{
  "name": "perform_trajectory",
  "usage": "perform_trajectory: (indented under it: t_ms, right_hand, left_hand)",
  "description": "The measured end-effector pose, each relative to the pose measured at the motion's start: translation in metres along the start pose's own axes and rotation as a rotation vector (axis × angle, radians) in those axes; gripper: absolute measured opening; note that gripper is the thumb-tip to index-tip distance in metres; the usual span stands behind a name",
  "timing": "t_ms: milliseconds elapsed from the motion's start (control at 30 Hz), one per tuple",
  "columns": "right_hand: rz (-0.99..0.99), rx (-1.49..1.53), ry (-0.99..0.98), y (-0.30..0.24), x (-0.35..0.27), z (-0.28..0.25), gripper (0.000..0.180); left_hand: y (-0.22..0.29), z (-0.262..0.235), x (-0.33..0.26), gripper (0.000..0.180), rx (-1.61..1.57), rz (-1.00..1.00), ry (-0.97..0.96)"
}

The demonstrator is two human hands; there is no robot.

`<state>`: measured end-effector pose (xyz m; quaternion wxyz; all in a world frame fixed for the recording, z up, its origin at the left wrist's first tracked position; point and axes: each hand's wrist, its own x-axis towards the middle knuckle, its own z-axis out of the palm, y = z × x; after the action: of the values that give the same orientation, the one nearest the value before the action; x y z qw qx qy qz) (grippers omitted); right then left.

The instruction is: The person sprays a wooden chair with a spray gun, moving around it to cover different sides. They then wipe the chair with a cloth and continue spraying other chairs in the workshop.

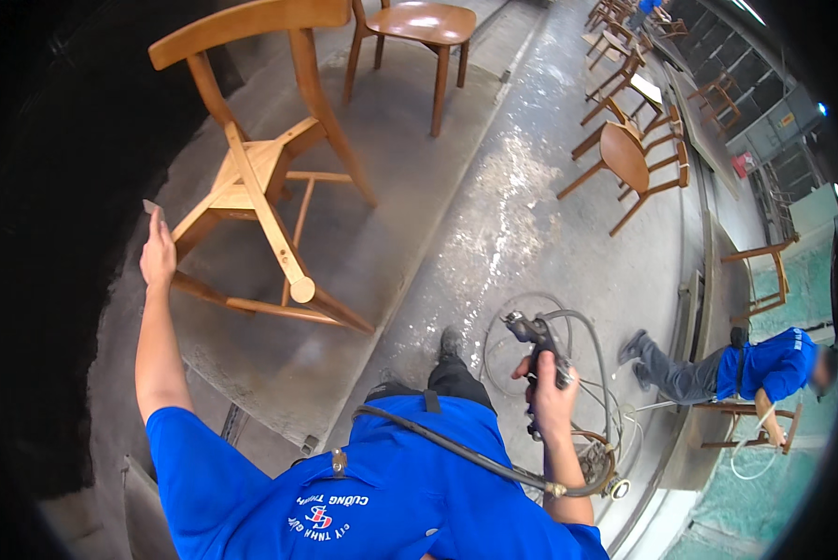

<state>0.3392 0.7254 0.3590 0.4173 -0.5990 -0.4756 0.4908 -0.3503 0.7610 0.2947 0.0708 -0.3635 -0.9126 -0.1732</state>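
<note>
One wide grey floor (503, 215), worn pale in patches, fills most of what I get through the head camera. On its left side I have a wooden chair frame (266, 207), standing ahead of the left arm, its curved back at the far end and two pale bars crossing low down. Just beyond it I see a chair with a brown seat (424, 21); more brown chairs (624, 157) run up the right. Below those, I make out a co-worker in blue (755, 369). A dark hose (438, 443) crosses the wearer's blue shirt (382, 476), and thinner loops lie near the right hand (553, 397). That hand I see curled firmly around a black and silver spray gun (534, 333), well apart from the frame. The left hand (158, 257) reaches out with fingers nearly straight, beside the frame's left corner; I cannot tell whether it touches wood. Smallest, a flat greyish piece (151, 206) shows at its fingertips; how it is gripped, I cannot tell.
</note>
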Motion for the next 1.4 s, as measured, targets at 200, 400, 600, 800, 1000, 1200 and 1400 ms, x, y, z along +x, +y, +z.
perform_trajectory:
  t_ms: [200,400,600,800,1000,1200,1400]
  right_hand:
    - [0.168,-0.102,-0.069,0.015,0.024,0.024,0.045]
    - [0.081,-0.111,-0.158,-0.010,0.081,0.028,0.048]
    - [0.120,-0.048,-0.278,-0.031,0.134,0.034,0.045]
    - [0.159,-0.047,-0.411,-0.056,0.195,0.020,0.051]
    - [0.220,0.100,-0.461,-0.099,0.260,-0.009,0.077]
    - [0.050,0.247,-0.625,-0.135,0.235,-0.043,0.097]
    - [0.100,0.297,-0.645,-0.129,0.211,-0.059,0.094]
  left_hand:
    - [-0.006,0.003,-0.018,0.048,0.092,0.222,0.087]
    - [-0.026,-0.011,-0.056,0.048,0.227,0.030,0.141]
    - [-0.074,-0.042,-0.164,0.048,0.368,-0.180,0.259]
    - [-0.062,-0.050,-0.220,0.054,0.566,-0.520,0.166]
    - [-0.029,-0.037,-0.160,0.048,0.522,-0.538,0.165]
    - [0.033,-0.032,-0.163,0.045,0.474,-0.531,0.251]
    - [0.034,-0.067,-0.164,0.049,-0.142,-0.455,0.633]
